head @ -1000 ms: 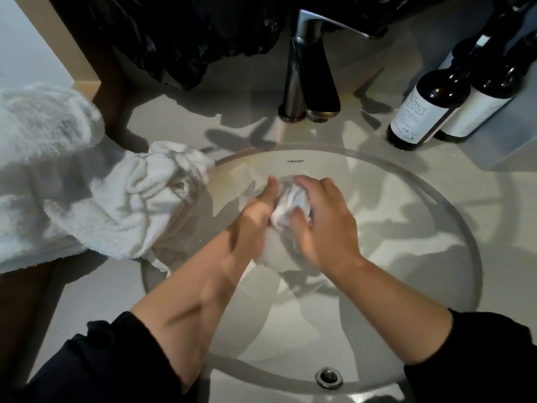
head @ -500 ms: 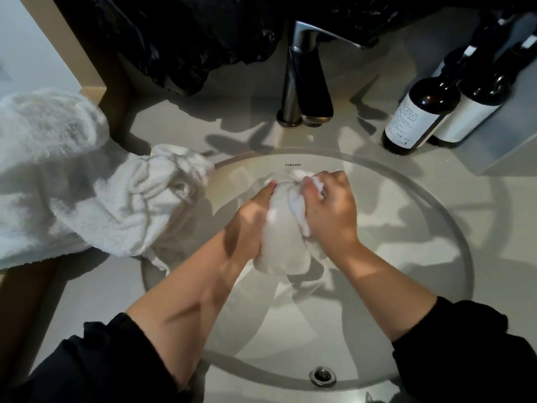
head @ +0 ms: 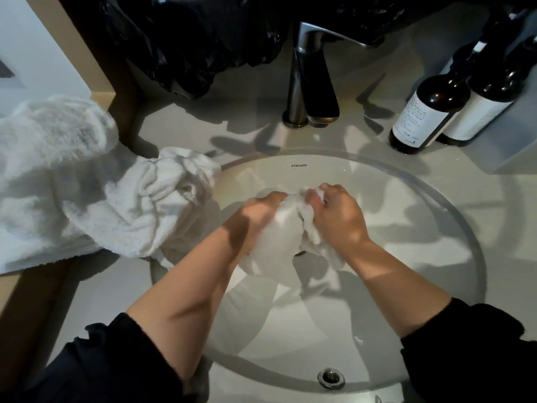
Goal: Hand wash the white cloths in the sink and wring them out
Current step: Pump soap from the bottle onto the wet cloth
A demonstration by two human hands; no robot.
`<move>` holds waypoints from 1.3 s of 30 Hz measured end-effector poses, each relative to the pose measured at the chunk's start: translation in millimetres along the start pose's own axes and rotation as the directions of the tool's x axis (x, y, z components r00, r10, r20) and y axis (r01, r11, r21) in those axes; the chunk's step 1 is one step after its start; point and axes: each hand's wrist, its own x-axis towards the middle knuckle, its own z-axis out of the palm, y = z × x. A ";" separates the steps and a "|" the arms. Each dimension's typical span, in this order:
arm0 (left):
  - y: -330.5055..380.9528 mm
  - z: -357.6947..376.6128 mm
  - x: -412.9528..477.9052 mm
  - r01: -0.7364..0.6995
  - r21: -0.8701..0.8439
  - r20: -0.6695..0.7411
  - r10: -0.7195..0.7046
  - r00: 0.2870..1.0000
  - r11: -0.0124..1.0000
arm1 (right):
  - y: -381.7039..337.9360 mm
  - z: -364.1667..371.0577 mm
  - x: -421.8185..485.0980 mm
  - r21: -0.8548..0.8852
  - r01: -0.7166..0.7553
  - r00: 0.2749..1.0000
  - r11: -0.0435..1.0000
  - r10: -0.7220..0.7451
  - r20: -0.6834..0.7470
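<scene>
While the white cloth (head: 274, 239) was held bunched over the middle of the sink (head: 421, 228), it was gripped from both sides: the left hand (head: 258, 212) was curled round its left edge and the right hand (head: 340, 219) was clenched on its upper right folds. White towels (head: 101, 199) were heaped on the counter (head: 508, 228) at the basin's left rim, a tap (head: 311, 82) was set behind it, and two dark bottles (head: 421, 117) were stood to the right.

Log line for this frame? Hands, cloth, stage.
left hand: grips cloth | right hand: grips cloth | cloth: bunched between hands, over sink | towels: heaped on counter at sink edge | stage: scrubbing or wringing, cannot tell
</scene>
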 end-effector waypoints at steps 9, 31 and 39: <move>-44.5 -7.4 22.0 -0.098 0.995 0.090 0.228 0.970 0.023 | 51.8 10.1 7.1 -0.430 -0.140 0.932 0.892 0.266 0.248; -37.9 -17.3 3.2 -0.083 0.975 0.109 -0.117 0.987 0.206 | 32.8 75.1 5.4 -0.545 0.523 0.848 0.655 -0.468 0.250; -44.3 -17.0 20.2 -0.158 0.822 0.241 -0.082 0.967 0.547 | 42.4 21.6 37.4 -0.248 0.034 0.995 0.968 -0.010 0.095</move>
